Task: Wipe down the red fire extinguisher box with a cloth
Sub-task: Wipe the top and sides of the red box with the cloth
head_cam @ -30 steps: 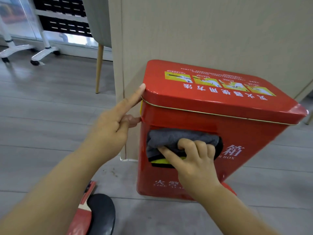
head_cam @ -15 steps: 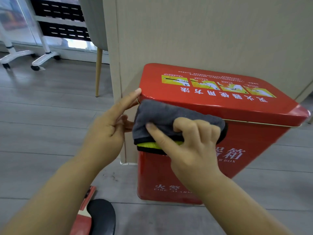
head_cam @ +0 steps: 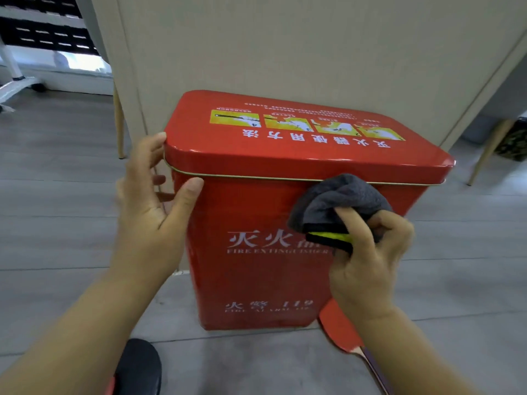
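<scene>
I see a grey plank floor point(head_cam: 57, 212) with the red fire extinguisher box point(head_cam: 256, 280) standing upright on it, its back against a beige panel point(head_cam: 285, 52) that also comes down to the floor. A red paddle point(head_cam: 336, 329) lies flat at the box's lower right corner, partly under my view of it, and a black paddle point(head_cam: 139, 366) lies near the bottom edge to the left. Farther back, two slim wooden legs point(head_cam: 118, 124) and point(head_cam: 487, 149) and a white wheeled base point(head_cam: 17, 84) stand on the planks.
</scene>
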Motion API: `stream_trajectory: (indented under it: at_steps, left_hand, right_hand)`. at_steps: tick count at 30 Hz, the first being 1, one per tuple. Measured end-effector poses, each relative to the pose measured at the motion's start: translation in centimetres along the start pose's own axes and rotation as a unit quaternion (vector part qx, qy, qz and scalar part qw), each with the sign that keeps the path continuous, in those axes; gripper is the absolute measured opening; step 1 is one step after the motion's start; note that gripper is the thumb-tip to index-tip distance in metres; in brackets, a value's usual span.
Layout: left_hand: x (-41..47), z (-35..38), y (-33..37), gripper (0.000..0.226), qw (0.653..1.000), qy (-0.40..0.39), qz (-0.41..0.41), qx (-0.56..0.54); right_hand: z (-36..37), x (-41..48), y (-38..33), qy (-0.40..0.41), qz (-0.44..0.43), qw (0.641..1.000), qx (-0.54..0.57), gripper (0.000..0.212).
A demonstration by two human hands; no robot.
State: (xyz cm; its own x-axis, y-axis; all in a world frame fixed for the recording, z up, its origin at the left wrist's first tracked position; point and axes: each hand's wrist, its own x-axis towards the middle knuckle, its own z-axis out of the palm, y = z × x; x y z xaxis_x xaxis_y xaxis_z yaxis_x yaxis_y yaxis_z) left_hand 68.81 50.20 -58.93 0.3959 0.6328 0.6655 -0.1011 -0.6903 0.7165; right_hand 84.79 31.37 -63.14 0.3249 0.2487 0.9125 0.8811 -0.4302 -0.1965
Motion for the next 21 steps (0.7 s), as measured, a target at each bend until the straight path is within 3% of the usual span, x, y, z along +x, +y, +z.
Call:
stream_trajectory:
  at_steps: [2, 8, 11, 15, 21]
  left_hand:
    - [-0.2, 0.7, -0.2, 0.048, 1.000, 0.014, -0.002, -0.015]
    - [-0.6, 1.8, -0.2, 0.048, 0.999, 0.035, 0.020, -0.028]
    - [-0.7, 2.0, -0.1, 0.048, 0.998, 0.038, 0.023, -0.032]
    - [-0.8, 1.6, -0.1, 0.051, 0.998, 0.030, 0.028, -0.040]
    - [-0.5, 0.7, 0.1, 0.055, 0.999, 0.018, 0.015, -0.036]
  right_hand:
    - [-0.6, 0.0, 1.0, 0.003, 0.050, 0.998, 0.028, 0.079]
    - [-2.4, 0.7, 1.4, 0.049, 0.213, 0.964, 0.151, 0.048]
    - [-3.2, 1.6, 1.0, 0.065, 0.267, 0.940, 0.200, 0.054]
    - [-3.1, 2.8, 0.1, 0.077, 0.266, 0.931, 0.240, 0.053]
    - [-1.2, 2.2, -2.9, 0.022, 0.164, 0.972, 0.169, 0.054]
